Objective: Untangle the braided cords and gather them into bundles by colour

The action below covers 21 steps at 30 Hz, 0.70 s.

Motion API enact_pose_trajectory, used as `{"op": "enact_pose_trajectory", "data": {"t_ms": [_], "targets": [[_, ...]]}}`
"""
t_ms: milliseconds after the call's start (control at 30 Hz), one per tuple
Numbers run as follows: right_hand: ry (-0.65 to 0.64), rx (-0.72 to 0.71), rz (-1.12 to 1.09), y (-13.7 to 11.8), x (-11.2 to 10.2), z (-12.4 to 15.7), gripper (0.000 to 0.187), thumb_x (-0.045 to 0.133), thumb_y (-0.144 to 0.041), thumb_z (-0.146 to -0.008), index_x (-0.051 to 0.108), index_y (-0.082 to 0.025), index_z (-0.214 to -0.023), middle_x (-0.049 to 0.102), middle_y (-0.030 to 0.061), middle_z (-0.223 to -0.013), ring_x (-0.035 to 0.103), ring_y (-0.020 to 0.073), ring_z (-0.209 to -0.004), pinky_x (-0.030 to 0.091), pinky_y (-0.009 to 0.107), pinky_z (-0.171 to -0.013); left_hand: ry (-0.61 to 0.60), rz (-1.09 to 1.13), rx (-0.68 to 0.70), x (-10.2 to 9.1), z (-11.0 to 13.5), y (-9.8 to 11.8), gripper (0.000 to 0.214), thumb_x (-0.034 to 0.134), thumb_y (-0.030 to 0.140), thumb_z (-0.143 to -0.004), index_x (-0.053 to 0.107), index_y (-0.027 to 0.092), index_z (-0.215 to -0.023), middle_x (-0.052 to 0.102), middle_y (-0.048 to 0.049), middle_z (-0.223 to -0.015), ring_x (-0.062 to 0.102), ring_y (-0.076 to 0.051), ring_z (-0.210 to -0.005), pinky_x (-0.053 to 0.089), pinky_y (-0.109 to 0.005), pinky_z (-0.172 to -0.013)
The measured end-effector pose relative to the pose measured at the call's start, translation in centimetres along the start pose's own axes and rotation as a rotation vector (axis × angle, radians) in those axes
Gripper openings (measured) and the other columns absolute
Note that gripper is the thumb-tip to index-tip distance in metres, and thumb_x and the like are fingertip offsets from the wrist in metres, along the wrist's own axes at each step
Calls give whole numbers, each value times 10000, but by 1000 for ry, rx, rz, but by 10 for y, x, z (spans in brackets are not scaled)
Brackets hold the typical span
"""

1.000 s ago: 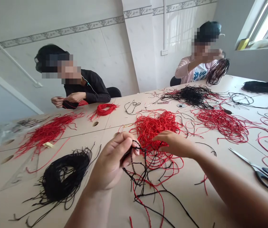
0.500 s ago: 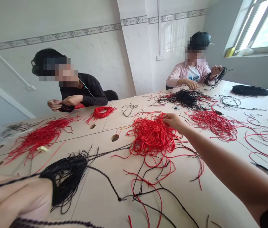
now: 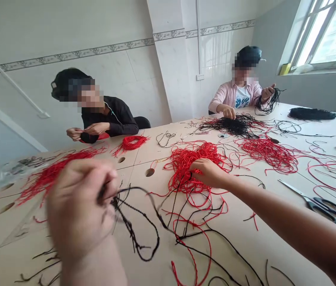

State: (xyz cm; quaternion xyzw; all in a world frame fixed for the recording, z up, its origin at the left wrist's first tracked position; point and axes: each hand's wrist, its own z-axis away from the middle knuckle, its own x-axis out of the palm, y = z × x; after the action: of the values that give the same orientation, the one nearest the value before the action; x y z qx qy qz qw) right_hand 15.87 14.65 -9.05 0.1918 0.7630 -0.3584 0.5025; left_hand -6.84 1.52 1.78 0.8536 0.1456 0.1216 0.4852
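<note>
Black cord (image 3: 131,227) hangs from pinching left hand (image 3: 80,202), open right hand (image 3: 209,173) on red cord (image 3: 182,169).

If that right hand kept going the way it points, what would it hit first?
The red cord tangle, which the fingers of the right hand already touch, though depth is unclear.

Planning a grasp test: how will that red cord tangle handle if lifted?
The red cord tangle looks floppy: its loose strands curl and lie slack instead of holding a shape. It is probably light, judging by thin cord and how the right hand rests on it. Black cord crosses it, so a grip on one strand would likely drag others along.
</note>
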Motion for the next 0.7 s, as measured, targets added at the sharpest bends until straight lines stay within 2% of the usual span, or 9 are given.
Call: {"op": "enact_pose_trajectory", "data": {"t_ms": [33, 100, 200, 300, 400, 567, 700], "targets": [[5, 2, -12, 1, -3, 0, 227, 583, -325, -950, 633, -140, -1073, 648, 68, -1090, 631, 192, -988, 525, 411, -885, -27, -47, 20, 8, -4, -11, 120, 673, 345, -796, 608, 249, -823, 596, 60, -743, 416, -55, -512, 311, -186, -436], [-2, 0, -46, 0, -7, 0, 221, 584, -323, -951, 634, -137, -1058, 655, 62, -1053, 640, 179, -941, 539, 389, -848, -237, -205, -30, 28, -11, -37, 187, 681, 378, -801, 666, 258, -943, 665, 32, -935, 542, -82, -652, 424, -189, -555], [-17, -16, -100, -3, -9, 1, 199, 585, -308, -951, 638, -133, -1030, 661, 50, -1005, 645, 166, -901, 545, 369, -821, -524, -313, -209, 57, -12, -80, 240, 754, 301, -717, 720, 201, -933, 733, -46, -925, 654, -192, -809, 509, -285, -695], [-16, -29, -136, -5, -10, -2, 161, 596, -275, -943, 642, -128, -991, 664, 40, -970, 644, 166, -902, 539, 370, -830, -673, -366, -315, 70, -9, -110, 173, 715, 233, -720, 722, 172, -882, 745, -64, -853, 663, -215, -795, 507, -324, -732], [-27, -39, -159, 0, -11, -6, 102, 614, -223, -924, 646, -128, -942, 663, 34, -952, 635, 171, -931, 525, 380, -859, -695, -410, -368, 64, -10, -116, 123, 668, 285, -766, 706, 171, -791, 702, -34, -738, 617, -190, -712, 469, -312, -702], [-116, -55, -219, 11, -9, -3, 73, 658, -200, -888, 650, -127, -888, 665, 22, -916, 634, 168, -919, 522, 376, -860, -635, -452, -425, 38, -15, -98, 251, 674, 419, -772, 658, 178, -707, 563, 23, -598, 500, -143, -591, 393, -269, -607], [-97, 65, -261, 23, -5, 4, 144, 632, -266, -917, 646, -126, -884, 665, 22, -892, 643, 153, -853, 537, 358, -815, -561, -469, -435, 18, -11, -83, 272, 684, 442, -766, 632, 181, -708, 473, 52, -576, 407, -112, -544, 326, -240, -541]]}}
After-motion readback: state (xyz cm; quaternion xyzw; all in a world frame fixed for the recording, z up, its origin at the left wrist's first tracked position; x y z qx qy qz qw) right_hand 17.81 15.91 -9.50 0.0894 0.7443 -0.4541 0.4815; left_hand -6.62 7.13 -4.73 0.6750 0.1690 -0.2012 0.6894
